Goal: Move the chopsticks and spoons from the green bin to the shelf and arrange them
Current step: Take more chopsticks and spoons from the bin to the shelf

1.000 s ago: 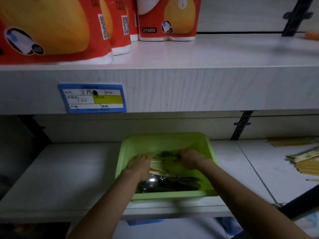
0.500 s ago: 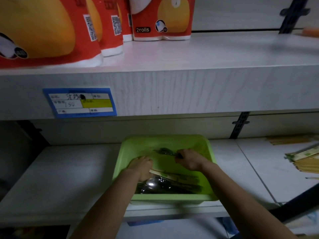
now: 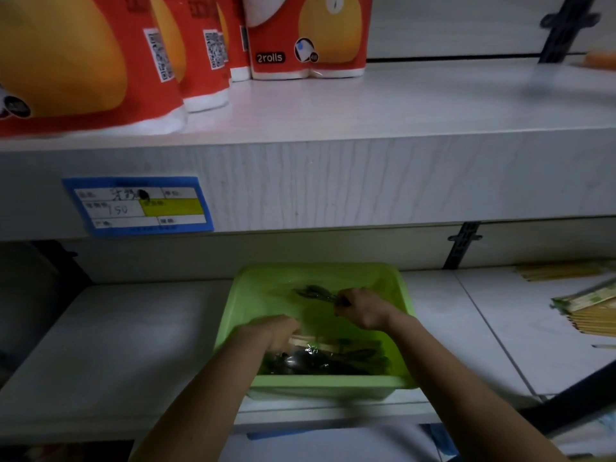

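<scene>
Head view: one green bin [image 3: 320,278] sits on the shelf [image 3: 116,345]. My right grip [image 3: 361,311] pinches one dark spoon pack [image 3: 313,291] inside it. My left grip [image 3: 278,331] touches the chopsticks [image 3: 311,342] there; closed or spread, I cannot tell.

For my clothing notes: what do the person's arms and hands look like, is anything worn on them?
The left grip and right grip are bare hands: no gloves, no rings that show in this dim light. The left forearm and right forearm are bare too, with no sleeve, watch or bracelet in view.
</scene>
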`<state>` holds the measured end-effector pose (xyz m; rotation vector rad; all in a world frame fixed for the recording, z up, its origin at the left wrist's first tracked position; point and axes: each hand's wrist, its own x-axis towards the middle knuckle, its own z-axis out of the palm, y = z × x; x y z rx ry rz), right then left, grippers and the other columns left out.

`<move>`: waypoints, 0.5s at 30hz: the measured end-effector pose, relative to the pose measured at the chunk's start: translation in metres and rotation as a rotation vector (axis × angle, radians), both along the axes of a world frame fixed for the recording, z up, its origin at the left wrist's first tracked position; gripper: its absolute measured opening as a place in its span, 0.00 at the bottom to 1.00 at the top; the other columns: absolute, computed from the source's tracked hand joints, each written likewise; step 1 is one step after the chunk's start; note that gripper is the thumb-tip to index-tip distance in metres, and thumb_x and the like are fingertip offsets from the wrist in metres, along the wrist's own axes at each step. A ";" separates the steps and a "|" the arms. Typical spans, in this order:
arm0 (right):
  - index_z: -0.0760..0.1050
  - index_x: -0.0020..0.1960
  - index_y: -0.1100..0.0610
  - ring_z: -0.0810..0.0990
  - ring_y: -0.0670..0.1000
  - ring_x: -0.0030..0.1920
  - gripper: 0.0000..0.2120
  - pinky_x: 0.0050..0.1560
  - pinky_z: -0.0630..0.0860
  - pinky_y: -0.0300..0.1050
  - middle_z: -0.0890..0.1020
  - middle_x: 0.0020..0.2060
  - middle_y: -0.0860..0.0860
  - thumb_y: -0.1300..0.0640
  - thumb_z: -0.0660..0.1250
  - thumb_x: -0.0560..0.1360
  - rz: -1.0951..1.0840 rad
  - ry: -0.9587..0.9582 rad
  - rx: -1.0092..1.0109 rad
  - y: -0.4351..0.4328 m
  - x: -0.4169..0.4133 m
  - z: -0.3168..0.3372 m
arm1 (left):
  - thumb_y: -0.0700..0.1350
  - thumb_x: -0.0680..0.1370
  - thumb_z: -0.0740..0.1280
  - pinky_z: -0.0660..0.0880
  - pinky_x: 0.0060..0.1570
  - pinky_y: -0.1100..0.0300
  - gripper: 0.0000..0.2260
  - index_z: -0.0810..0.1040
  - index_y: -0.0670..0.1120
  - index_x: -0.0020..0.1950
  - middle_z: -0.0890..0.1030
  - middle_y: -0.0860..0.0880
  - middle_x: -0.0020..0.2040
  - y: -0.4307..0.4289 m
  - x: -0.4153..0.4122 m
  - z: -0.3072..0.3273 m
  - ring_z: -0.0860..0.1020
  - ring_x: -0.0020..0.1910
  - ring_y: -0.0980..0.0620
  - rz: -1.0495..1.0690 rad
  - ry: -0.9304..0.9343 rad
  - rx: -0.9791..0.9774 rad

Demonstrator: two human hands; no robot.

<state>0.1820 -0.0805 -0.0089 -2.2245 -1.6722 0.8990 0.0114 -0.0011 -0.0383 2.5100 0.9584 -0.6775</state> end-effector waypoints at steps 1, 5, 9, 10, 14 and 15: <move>0.77 0.53 0.60 0.78 0.57 0.51 0.12 0.44 0.67 0.43 0.80 0.53 0.60 0.55 0.59 0.77 0.001 0.003 0.000 0.000 0.000 0.001 | 0.45 0.76 0.65 0.70 0.49 0.56 0.12 0.74 0.46 0.59 0.76 0.44 0.59 0.001 0.000 0.000 0.76 0.55 0.45 -0.011 0.009 0.005; 0.77 0.54 0.60 0.78 0.57 0.53 0.12 0.44 0.66 0.42 0.80 0.53 0.60 0.55 0.59 0.77 0.000 0.014 0.000 -0.002 -0.001 0.005 | 0.45 0.77 0.63 0.70 0.46 0.56 0.08 0.76 0.45 0.54 0.77 0.44 0.56 0.001 -0.002 0.002 0.76 0.51 0.46 -0.045 0.022 0.051; 0.75 0.43 0.56 0.75 0.54 0.46 0.08 0.38 0.64 0.42 0.79 0.47 0.59 0.55 0.60 0.77 0.027 0.000 0.015 -0.003 -0.001 0.009 | 0.48 0.78 0.62 0.69 0.46 0.56 0.11 0.73 0.49 0.60 0.78 0.45 0.57 0.001 -0.006 0.010 0.77 0.54 0.45 -0.057 -0.073 0.238; 0.71 0.37 0.52 0.73 0.51 0.44 0.10 0.36 0.64 0.43 0.77 0.42 0.56 0.55 0.61 0.77 0.035 -0.012 0.021 -0.003 -0.001 0.011 | 0.48 0.79 0.62 0.70 0.47 0.56 0.13 0.72 0.49 0.62 0.78 0.45 0.58 0.001 -0.007 0.013 0.76 0.55 0.45 -0.070 -0.096 0.292; 0.62 0.31 0.48 0.67 0.46 0.32 0.18 0.30 0.61 0.36 0.68 0.29 0.44 0.48 0.67 0.74 0.040 -0.013 0.061 -0.006 -0.001 0.017 | 0.51 0.79 0.60 0.72 0.50 0.54 0.14 0.70 0.49 0.64 0.78 0.44 0.60 0.003 -0.010 0.023 0.76 0.57 0.43 -0.108 -0.135 0.418; 0.62 0.31 0.48 0.68 0.46 0.32 0.18 0.30 0.61 0.36 0.68 0.29 0.44 0.48 0.67 0.74 0.031 -0.012 0.076 -0.007 0.000 0.019 | 0.52 0.79 0.60 0.71 0.49 0.55 0.14 0.70 0.49 0.63 0.78 0.44 0.59 0.004 -0.010 0.025 0.76 0.57 0.43 -0.108 -0.138 0.418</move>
